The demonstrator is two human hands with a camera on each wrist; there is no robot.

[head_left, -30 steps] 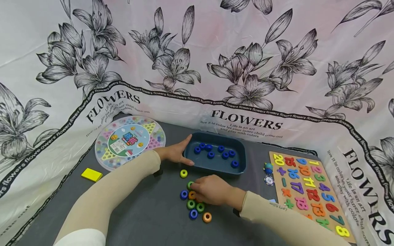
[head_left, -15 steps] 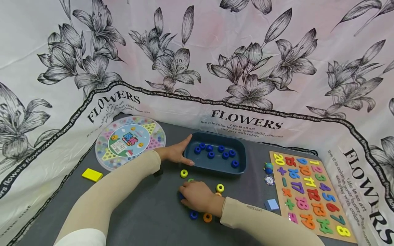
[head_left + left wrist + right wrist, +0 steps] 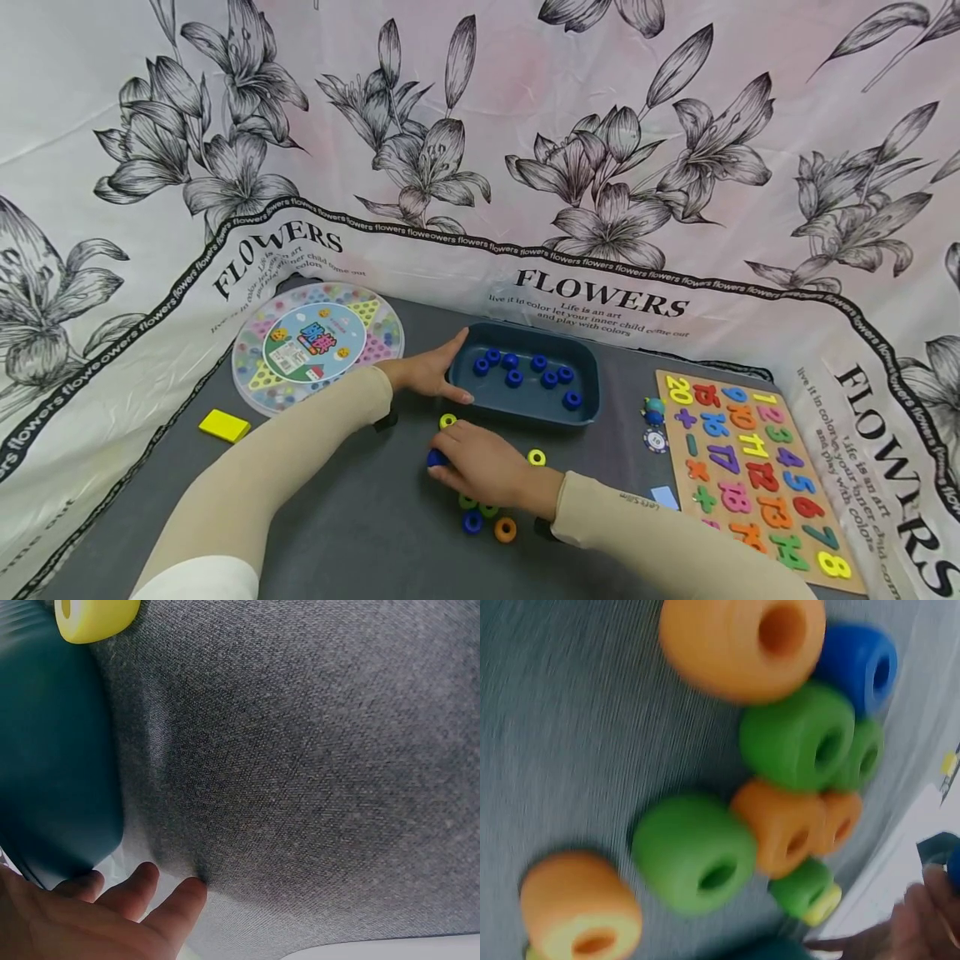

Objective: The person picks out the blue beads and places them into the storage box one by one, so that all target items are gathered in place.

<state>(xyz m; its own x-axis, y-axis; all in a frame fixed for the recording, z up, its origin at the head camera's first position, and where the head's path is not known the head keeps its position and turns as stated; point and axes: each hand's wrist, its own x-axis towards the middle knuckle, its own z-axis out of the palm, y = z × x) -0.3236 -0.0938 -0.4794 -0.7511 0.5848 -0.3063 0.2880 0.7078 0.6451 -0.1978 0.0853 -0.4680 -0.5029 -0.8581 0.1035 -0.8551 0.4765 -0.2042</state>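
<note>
My right hand [image 3: 486, 465] pinches a blue bead [image 3: 437, 457] above the dark table, left of the other loose beads. Just beyond the knuckles lies a yellow bead [image 3: 447, 421]. Green, orange and blue beads [image 3: 472, 523] cluster partly under the hand. Seen close in the right wrist view, they include a large orange bead [image 3: 720, 656] and a green bead [image 3: 694, 855]. My left hand [image 3: 429, 372] rests at the left end of the teal tray [image 3: 525, 417], thumb and fingers spread along its corners. In the tray lie several blue beads [image 3: 514, 378].
Back left stands a round board-game case [image 3: 247, 367], with a yellow block [image 3: 224, 426] near it. On the right are a wooden number board [image 3: 678, 433], a poker chip [image 3: 656, 440], a small turquoise figure [image 3: 655, 409] and a light-blue block [image 3: 664, 497]. Floral cloth [image 3: 420, 275] walls the table.
A yellow bead has come to lie right of the pile. My right hand has moved left over the pile and lifted a blue bead. The left hand and tray stay put.
</note>
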